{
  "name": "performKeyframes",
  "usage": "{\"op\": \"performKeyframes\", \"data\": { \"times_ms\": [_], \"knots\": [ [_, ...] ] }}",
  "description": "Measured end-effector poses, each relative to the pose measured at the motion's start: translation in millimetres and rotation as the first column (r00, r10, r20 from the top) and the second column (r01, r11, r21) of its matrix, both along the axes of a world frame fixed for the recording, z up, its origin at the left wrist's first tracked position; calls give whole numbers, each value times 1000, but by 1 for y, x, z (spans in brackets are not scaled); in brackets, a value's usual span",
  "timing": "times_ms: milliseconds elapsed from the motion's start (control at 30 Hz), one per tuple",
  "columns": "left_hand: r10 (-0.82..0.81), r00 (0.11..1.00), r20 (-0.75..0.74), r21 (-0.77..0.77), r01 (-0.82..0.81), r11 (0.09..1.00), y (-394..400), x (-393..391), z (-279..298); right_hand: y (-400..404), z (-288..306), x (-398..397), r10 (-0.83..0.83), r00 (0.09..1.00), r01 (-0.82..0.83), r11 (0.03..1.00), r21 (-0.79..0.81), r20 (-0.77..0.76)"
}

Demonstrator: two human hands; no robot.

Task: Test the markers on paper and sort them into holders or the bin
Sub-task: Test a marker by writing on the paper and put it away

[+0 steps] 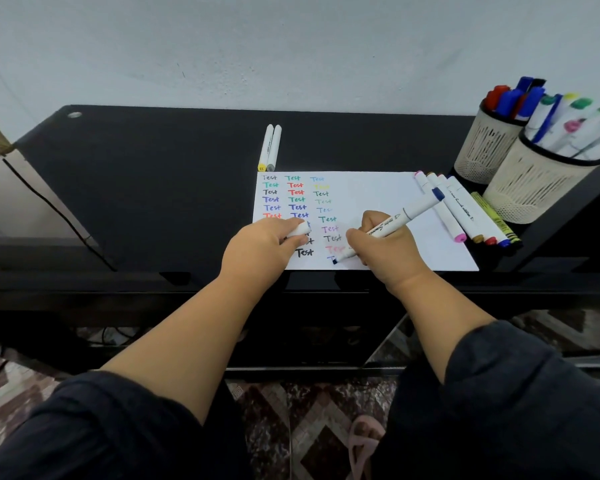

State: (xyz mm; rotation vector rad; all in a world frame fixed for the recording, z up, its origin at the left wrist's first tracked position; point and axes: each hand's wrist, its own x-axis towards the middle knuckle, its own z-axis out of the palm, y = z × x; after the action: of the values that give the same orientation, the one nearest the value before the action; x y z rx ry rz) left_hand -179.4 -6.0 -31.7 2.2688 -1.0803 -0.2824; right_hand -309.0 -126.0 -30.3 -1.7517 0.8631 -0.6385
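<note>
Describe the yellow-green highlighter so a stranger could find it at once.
Start at the nearer mesh pen holder on the desk's right side. At its base, a row of markers lies along the paper's right edge. The highlighter is the rightmost, the only yellow-green barrel among white ones.

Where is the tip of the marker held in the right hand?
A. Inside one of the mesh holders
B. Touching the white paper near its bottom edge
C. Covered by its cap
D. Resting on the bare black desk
B: the right hand grips the marker with its blue tip down on the paper, at the foot of the third column of "Test" words, while the left hand holds the cap.
</note>
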Motion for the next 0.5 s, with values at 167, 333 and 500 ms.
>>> {"op": "performKeyframes", "data": {
  "times_ms": [167,333,500],
  "knots": [
    [-8,1000,0,3,8,1000,-1,1,-2,-3,-1,-2,-123,984,116,991,61,127],
    [-7,999,-42,-19,6,1000,-2,2,-3,-5,1,-2,-112,989,111,994,19,92],
    [-3,999,-47,-21,2,1000,-2,1,-2,-4,0,-1,-61,997,61,998,11,36]
  ]
}}
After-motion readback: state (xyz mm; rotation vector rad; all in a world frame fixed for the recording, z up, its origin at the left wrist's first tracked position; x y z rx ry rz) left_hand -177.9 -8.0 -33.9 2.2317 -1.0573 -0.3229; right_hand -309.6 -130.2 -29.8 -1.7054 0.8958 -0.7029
